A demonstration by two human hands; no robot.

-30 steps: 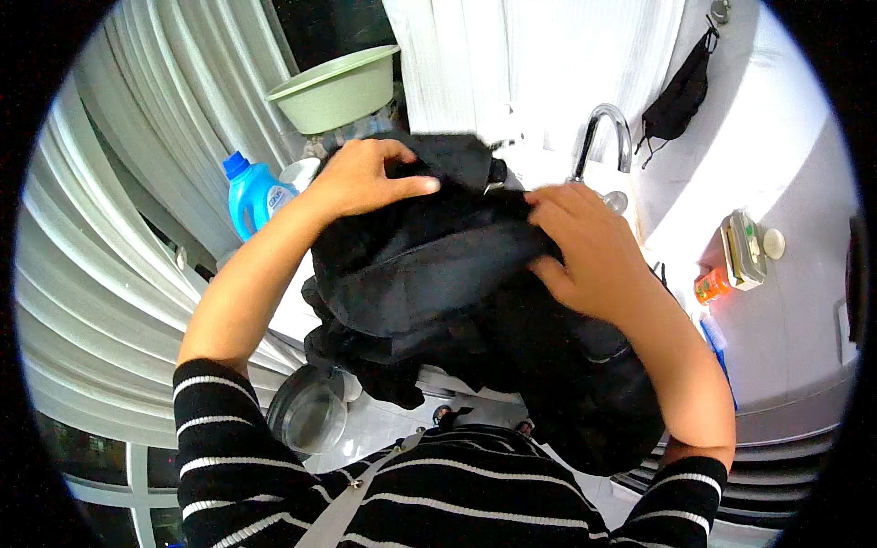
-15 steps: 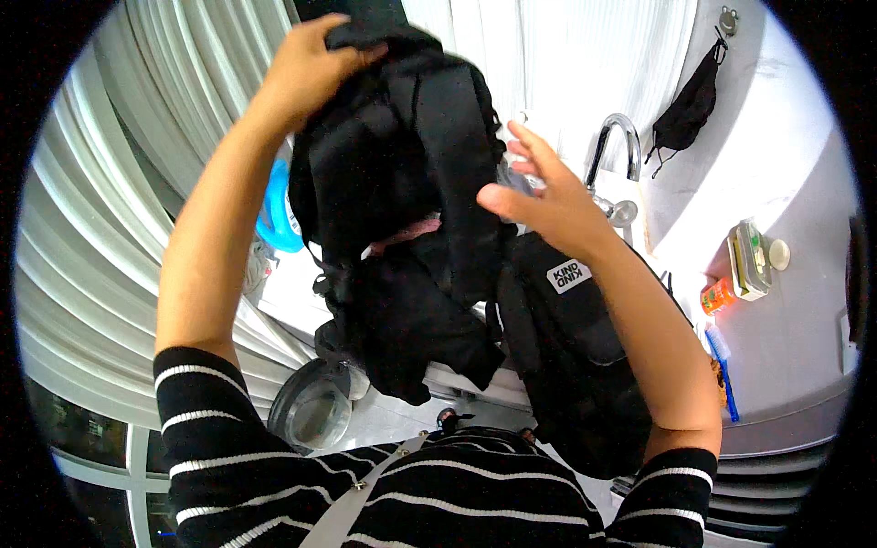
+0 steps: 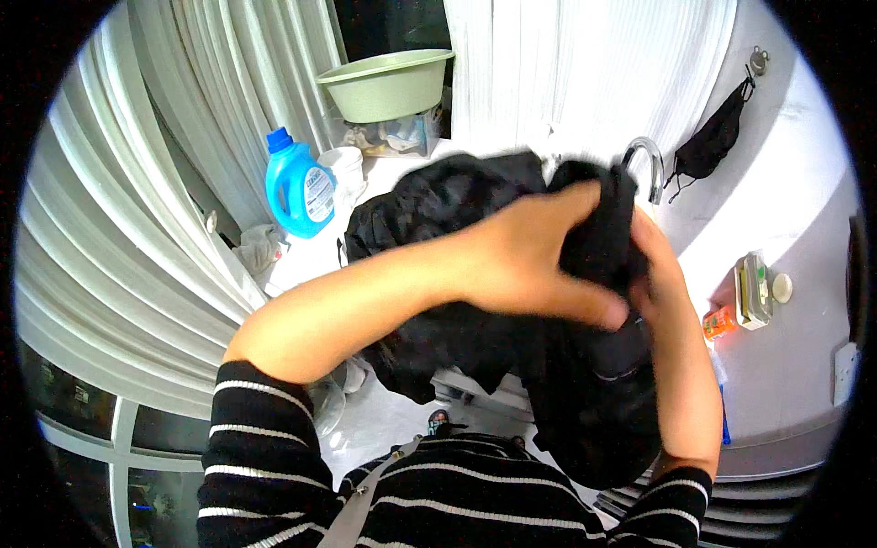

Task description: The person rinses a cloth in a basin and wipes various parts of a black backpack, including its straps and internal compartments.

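A black backpack (image 3: pixel 438 210) lies bunched over the white counter in front of me, its outline partly blurred. My left hand (image 3: pixel 539 256) reaches across it to the right and curls around an upright fold of black fabric, thumb toward me. On the fold's other side is my right hand (image 3: pixel 660 265), with its fingers closed against the cloth and partly hidden. Below my hands a second black bag (image 3: pixel 594 420) hangs over the counter's front edge. Whether the gripped fold belongs to the backpack or to that bag cannot be told.
Left of the bags stand a blue detergent bottle (image 3: pixel 300 187) and a white tub (image 3: pixel 343 166). Behind them a pale green basin (image 3: pixel 393 87) rests on a clear bin (image 3: pixel 393 137). The chrome faucet (image 3: pixel 649 160) rises close behind my right hand. An orange bottle (image 3: pixel 720 322) stands far right.
My left hand has come down and right from the backpack's raised top to the black fold. The backpack has dropped lower, uncovering the basin and detergent bottle. My right hand has closed on the fabric.
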